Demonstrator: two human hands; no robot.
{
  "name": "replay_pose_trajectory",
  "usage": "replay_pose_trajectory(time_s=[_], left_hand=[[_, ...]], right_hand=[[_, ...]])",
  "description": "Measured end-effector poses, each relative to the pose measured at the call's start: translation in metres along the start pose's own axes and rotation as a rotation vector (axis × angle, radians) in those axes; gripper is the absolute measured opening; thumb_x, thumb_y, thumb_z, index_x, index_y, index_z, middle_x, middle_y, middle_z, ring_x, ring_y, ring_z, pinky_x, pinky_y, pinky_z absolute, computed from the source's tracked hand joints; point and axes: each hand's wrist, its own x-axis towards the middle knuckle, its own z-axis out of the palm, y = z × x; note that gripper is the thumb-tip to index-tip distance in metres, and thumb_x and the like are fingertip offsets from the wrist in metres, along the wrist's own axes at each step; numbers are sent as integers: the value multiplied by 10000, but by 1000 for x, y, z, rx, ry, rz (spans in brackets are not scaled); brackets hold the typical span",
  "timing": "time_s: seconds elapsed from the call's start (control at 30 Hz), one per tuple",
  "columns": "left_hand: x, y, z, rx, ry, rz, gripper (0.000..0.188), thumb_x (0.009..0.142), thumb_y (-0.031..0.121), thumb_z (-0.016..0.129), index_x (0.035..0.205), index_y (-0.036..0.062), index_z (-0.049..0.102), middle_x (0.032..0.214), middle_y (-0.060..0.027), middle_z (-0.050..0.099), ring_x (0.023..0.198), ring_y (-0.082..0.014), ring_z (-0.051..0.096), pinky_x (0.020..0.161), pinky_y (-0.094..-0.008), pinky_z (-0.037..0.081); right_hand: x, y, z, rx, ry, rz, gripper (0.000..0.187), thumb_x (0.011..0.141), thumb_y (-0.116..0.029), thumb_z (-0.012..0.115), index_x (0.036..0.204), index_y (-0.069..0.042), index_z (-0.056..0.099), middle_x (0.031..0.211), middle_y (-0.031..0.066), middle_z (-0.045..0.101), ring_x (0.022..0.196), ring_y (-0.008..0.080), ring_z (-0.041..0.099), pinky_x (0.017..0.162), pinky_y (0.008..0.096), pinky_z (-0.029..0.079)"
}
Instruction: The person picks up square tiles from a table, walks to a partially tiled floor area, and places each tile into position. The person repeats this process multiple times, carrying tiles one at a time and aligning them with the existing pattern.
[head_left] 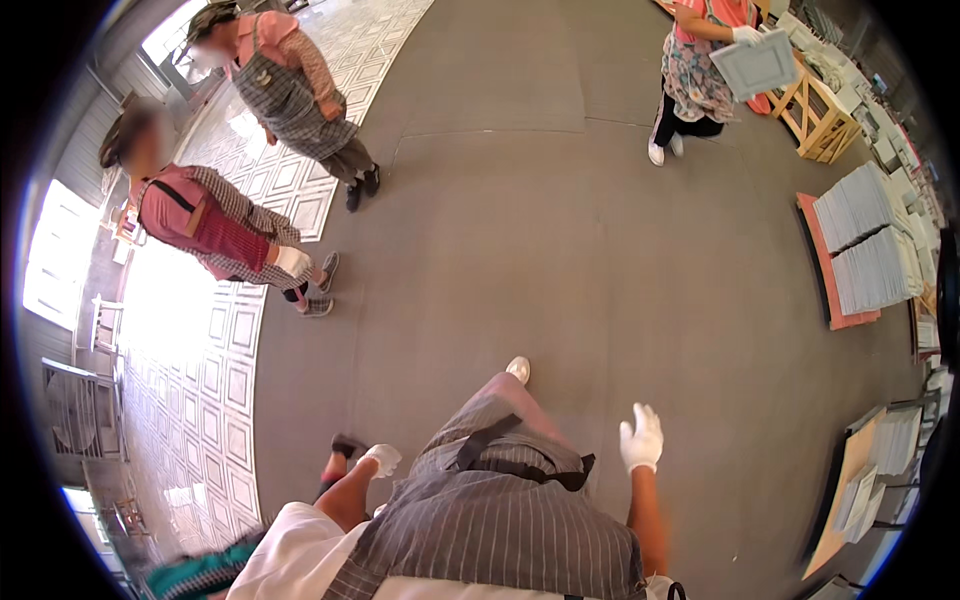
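My right hand (642, 437), in a white glove, hangs out to the right of my body above the grey floor. Its fingers are stretched and the thumb stands apart, with nothing held. On the other side, my left hand (382, 460), also white-gloved, is low beside my hip, near the striped apron (490, 540) I wear. Its fingers are small and indistinct, and no object shows in it. One light shoe (518, 370) of mine is forward on the floor.
Framed pale panels (225, 390) cover the left side, beside two people in checked aprons (300, 110). A person at the far right carries a grey panel (755, 65) near a wooden crate (815, 115). Stacked panels (865, 235) and a loaded cart (850, 490) line the right.
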Motion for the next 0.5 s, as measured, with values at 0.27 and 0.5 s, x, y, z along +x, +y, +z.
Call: replay_pose_trajectory(time_s=[0.27, 0.5], left_hand=[[23, -214, -397, -1062, 784, -615, 382, 858, 308, 494, 1093, 47, 646, 1133, -191, 629, 1103, -363, 566, 949, -423, 439], [154, -333, -665, -1354, 1128, -181, 312, 894, 198, 578, 1146, 17, 607, 995, -71, 657, 859, -127, 611, 775, -281, 506]], right_hand=[[93, -22, -20, 203, -260, 248, 488, 826, -300, 618, 1260, -84, 563, 1273, 167, 570, 1237, 371, 477, 1033, 424, 381], [253, -55, -78, 399, -461, 533, 389, 878, -236, 589, 1197, -13, 593, 1188, 167, 628, 1142, 288, 577, 982, 370, 431]])
